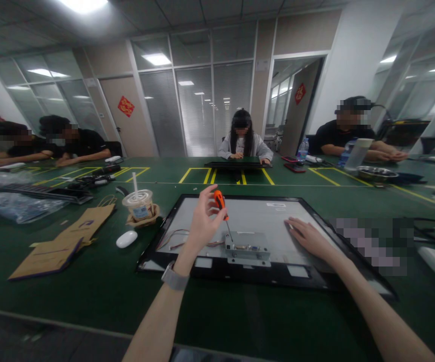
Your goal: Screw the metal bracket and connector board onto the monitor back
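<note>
My left hand (205,221) is closed on a screwdriver (220,199) with an orange and black handle. Its thin shaft slants down to the left end of a metal bracket (248,254) that carries several connectors. The bracket sits on the back of a flat display panel (179,213) with a black frame, lying on the table. My right hand (308,236) rests flat on the right part of the panel, fingers stretched out, holding nothing. Thin cables (181,241) run along the panel left of the bracket. The screwdriver's tip is too small to make out clearly.
Left of the panel are a white mouse (126,240), a drink cup with a straw (139,205) and a brown paper bag (66,234). A metal bowl (377,174) and bottles stand at the far right. Several people sit across the green table (100,311).
</note>
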`<state>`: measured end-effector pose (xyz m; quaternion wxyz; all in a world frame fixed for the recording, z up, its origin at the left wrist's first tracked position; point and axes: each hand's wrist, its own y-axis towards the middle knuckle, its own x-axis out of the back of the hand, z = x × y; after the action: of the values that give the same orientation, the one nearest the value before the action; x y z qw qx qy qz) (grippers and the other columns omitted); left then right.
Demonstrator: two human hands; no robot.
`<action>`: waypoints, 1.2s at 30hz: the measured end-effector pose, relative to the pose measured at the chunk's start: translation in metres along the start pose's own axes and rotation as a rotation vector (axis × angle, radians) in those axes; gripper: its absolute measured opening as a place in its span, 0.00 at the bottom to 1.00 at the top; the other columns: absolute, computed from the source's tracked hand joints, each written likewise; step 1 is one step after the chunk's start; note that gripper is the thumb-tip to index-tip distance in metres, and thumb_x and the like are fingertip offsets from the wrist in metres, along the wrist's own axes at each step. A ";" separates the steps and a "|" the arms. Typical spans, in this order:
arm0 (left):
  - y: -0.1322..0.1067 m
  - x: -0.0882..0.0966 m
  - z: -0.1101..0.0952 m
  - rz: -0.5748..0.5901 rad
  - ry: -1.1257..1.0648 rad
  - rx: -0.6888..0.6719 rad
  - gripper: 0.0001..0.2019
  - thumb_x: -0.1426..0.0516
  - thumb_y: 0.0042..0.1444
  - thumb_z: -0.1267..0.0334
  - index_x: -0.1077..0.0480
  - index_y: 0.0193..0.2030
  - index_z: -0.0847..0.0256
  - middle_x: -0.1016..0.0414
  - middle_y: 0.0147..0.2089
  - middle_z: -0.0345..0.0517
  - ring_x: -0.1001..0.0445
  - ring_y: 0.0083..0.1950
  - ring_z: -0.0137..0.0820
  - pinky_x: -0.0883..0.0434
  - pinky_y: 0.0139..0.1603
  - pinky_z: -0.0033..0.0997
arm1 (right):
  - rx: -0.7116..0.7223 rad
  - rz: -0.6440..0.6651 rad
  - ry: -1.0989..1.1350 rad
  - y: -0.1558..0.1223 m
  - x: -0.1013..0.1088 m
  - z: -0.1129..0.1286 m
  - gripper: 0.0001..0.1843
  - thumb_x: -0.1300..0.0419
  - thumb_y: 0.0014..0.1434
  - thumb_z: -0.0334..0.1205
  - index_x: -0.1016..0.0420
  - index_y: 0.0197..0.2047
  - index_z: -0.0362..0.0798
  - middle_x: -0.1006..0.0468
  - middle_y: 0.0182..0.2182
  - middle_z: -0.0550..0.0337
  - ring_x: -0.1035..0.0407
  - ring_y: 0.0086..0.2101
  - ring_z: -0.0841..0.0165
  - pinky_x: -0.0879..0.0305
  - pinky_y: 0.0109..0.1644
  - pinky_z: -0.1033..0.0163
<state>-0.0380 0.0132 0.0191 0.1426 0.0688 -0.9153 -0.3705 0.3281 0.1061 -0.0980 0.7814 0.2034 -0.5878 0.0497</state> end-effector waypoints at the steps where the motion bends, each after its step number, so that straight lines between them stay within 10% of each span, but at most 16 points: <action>1: 0.002 0.003 0.002 -0.048 0.049 -0.026 0.29 0.42 0.60 0.68 0.43 0.67 0.55 0.29 0.52 0.50 0.24 0.43 0.31 0.21 0.40 0.32 | 0.001 0.001 0.001 0.000 0.000 0.000 0.28 0.56 0.67 0.46 0.28 0.63 0.47 0.30 0.66 0.44 0.37 0.65 0.51 0.44 0.68 0.38; 3: 0.003 0.009 0.010 -0.099 0.257 -0.104 0.23 0.44 0.62 0.70 0.39 0.64 0.57 0.28 0.55 0.53 0.24 0.47 0.34 0.22 0.47 0.39 | 0.004 0.001 0.002 0.000 -0.001 -0.001 0.28 0.56 0.67 0.46 0.28 0.63 0.46 0.30 0.65 0.43 0.36 0.65 0.51 0.43 0.68 0.37; 6: 0.001 0.015 0.026 0.125 0.604 -0.143 0.20 0.49 0.61 0.77 0.31 0.57 0.60 0.24 0.53 0.53 0.27 0.55 0.40 0.29 0.59 0.51 | 0.009 -0.014 0.003 0.000 -0.001 -0.001 0.27 0.55 0.66 0.46 0.28 0.63 0.49 0.29 0.65 0.45 0.36 0.64 0.51 0.42 0.67 0.37; 18: -0.016 0.010 0.074 0.498 0.856 0.220 0.18 0.48 0.59 0.76 0.24 0.52 0.62 0.22 0.53 0.55 0.25 0.56 0.41 0.31 0.62 0.43 | 0.057 -0.005 0.166 0.000 0.022 0.029 0.25 0.49 0.63 0.49 0.19 0.54 0.48 0.19 0.55 0.48 0.25 0.56 0.49 0.32 0.62 0.45; 24: -0.011 0.008 0.059 0.465 0.562 0.146 0.16 0.43 0.63 0.62 0.26 0.57 0.62 0.24 0.57 0.54 0.25 0.57 0.40 0.30 0.60 0.41 | 0.087 0.204 0.410 -0.008 0.038 0.083 0.32 0.42 0.59 0.55 0.26 0.63 0.49 0.25 0.62 0.50 0.30 0.60 0.51 0.35 0.65 0.46; 28: -0.013 0.007 0.045 0.699 0.338 0.182 0.28 0.35 0.54 0.52 0.27 0.61 0.57 0.24 0.59 0.50 0.25 0.57 0.42 0.29 0.59 0.42 | 0.111 0.316 0.492 -0.014 0.044 0.106 0.39 0.35 0.54 0.57 0.30 0.66 0.52 0.30 0.66 0.50 0.36 0.65 0.49 0.42 0.68 0.45; 36: -0.013 0.003 0.043 0.852 0.302 0.208 0.29 0.31 0.45 0.60 0.25 0.57 0.58 0.22 0.55 0.48 0.24 0.54 0.41 0.29 0.55 0.35 | 0.108 0.301 0.548 -0.013 0.043 0.115 0.38 0.29 0.47 0.51 0.26 0.61 0.47 0.24 0.60 0.46 0.33 0.60 0.48 0.41 0.66 0.46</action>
<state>-0.0544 0.0310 -0.0188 0.4060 -0.2461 -0.8633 -0.1709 0.2423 0.0437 -0.0351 0.8827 0.1345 -0.3752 0.2489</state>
